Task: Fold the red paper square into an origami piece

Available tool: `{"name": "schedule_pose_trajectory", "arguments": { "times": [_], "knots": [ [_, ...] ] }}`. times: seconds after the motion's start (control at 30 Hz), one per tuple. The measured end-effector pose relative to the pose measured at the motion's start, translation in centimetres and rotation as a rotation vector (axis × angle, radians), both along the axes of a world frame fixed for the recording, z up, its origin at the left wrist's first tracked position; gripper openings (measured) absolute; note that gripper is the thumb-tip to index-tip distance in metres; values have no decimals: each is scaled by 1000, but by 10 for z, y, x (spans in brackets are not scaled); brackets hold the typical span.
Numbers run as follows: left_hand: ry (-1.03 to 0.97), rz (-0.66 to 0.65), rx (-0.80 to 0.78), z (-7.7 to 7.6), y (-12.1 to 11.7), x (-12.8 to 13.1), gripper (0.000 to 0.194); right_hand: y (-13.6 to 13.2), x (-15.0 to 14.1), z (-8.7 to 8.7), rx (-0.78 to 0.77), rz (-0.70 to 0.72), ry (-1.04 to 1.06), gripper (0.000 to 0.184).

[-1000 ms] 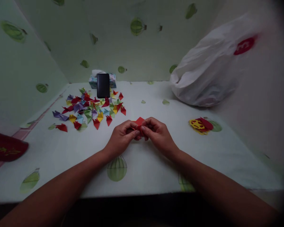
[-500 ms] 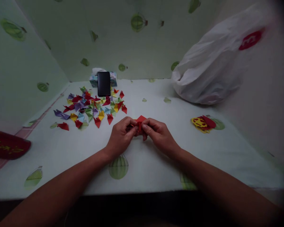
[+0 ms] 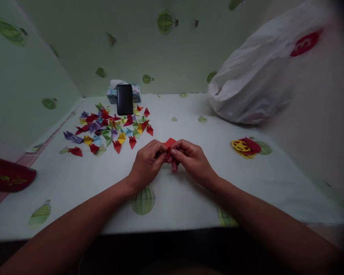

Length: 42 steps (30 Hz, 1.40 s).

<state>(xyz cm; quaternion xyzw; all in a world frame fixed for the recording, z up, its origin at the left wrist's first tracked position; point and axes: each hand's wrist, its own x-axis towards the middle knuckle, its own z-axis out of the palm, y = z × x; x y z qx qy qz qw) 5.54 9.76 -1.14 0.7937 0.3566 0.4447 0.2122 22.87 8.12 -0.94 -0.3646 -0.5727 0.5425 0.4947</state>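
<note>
The red paper piece (image 3: 169,144) sits pinched between both hands just above the table (image 3: 189,191), near its middle. The left hand (image 3: 145,165) and right hand (image 3: 192,160) close on it from either side, fingertips meeting at the fold. Only a corner shows — it points up and away from the person; the long axis cannot be told. For a clean crease, the edges likely need aligning before pressing. The pile of folded paper pieces (image 3: 111,128) lies well apart, left, before a phone (image 3: 124,99).
</note>
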Motion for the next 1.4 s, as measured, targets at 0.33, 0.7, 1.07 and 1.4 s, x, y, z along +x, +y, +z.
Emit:
{"name": "schedule_pose_trajectory", "arguments": {
  "times": [0.33,0.7,1.07,1.4],
  "knots": [
    [50,13,83,0,-1,0,16,0,1,1,-7,-33,-70,22],
    [169,33,191,1,-2,-1,16,-1,2,3,-29,-1,-18,29],
    [236,63,279,-1,-1,-2,15,-2,1,3,-26,-17,-30,22],
    [307,95,300,-2,-2,-2,14,-1,1,5,-17,-50,-82,16]
  ]
}}
